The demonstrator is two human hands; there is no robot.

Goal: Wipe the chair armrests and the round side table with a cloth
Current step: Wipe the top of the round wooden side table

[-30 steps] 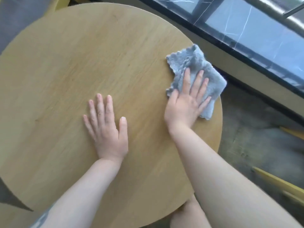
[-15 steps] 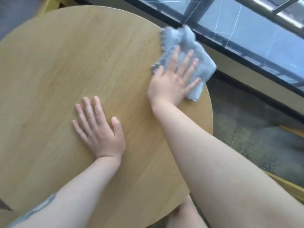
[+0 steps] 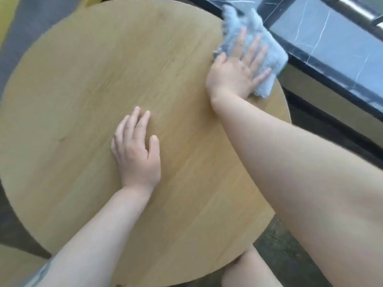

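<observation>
- Now my right hand [image 3: 235, 76] has pushed the cloth [image 3: 267, 56] farther along the right rim of the round side table [image 3: 87, 83] than it was a second ago, from the near-right arc up toward the far-right edge by the dark window ledge [image 3: 323, 65].
- That reads to me as the stroke working round the perimeter; I judge the right rim nearly done, while the far and left parts of the top are yet to be wiped.
- My right fingers lie straight and spread, pressing flat on the cloth, not curled round it.
- My left hand [image 3: 137, 156] has stayed near the middle of the top, fingers released and flat on the wood, steadying.
- Cloth: grey-blue, fluffy, folded to a rough rectangle, its far corner blurred and overhanging the table edge.
- Table: pale wood grain; I can make out no marks or wetness.
</observation>
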